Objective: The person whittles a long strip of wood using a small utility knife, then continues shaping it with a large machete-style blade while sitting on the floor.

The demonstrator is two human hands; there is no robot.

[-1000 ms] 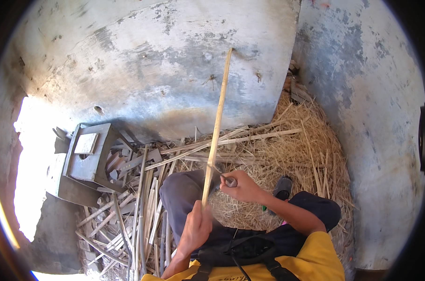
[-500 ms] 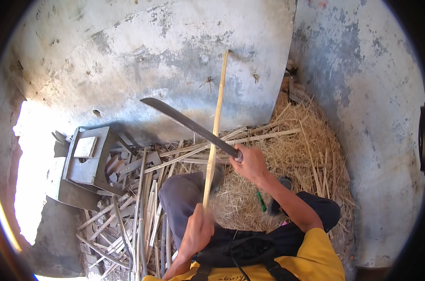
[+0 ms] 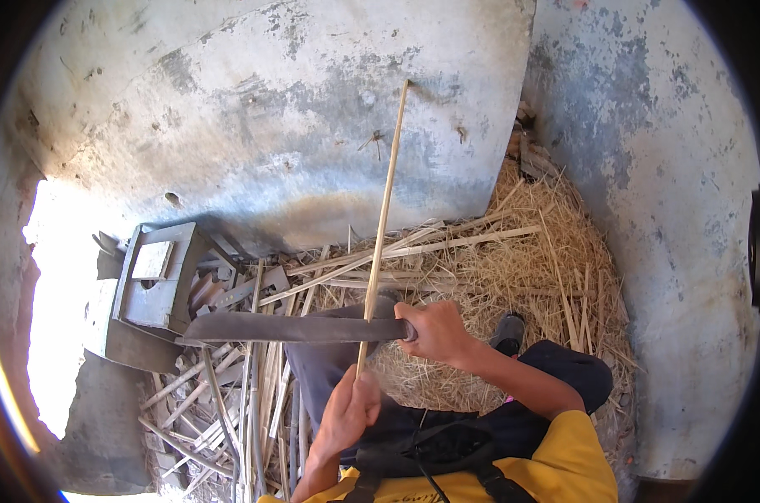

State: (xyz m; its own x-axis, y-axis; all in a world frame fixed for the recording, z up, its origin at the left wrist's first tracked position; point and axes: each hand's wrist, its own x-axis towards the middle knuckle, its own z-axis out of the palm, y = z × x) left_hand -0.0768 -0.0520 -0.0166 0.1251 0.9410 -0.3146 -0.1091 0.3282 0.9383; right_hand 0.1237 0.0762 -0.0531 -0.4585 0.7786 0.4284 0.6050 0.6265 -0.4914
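My left hand (image 3: 349, 409) is closed round the lower end of a long pale bamboo strip (image 3: 384, 214). The strip slants up and away, its far tip against or close to the wall. In my right hand (image 3: 437, 330) is the handle of a machete (image 3: 267, 328). Its long dark blade points left, lying across the strip a short way above my left hand and hiding a small part of it. Whether the edge presses into the bamboo I cannot tell.
Pale shavings (image 3: 556, 243) cover the floor ahead and to the right. Cut strips and sticks (image 3: 254, 394) lie piled at the left, below a grey wooden box (image 3: 164, 281). A worn wall (image 3: 313, 126) rises in front, another wall (image 3: 665, 251) at the right.
The machete has come down and toward me, its blade swinging from slanted to nearly level across the strip. The strip has shifted slightly; my left hand stays closed on it.
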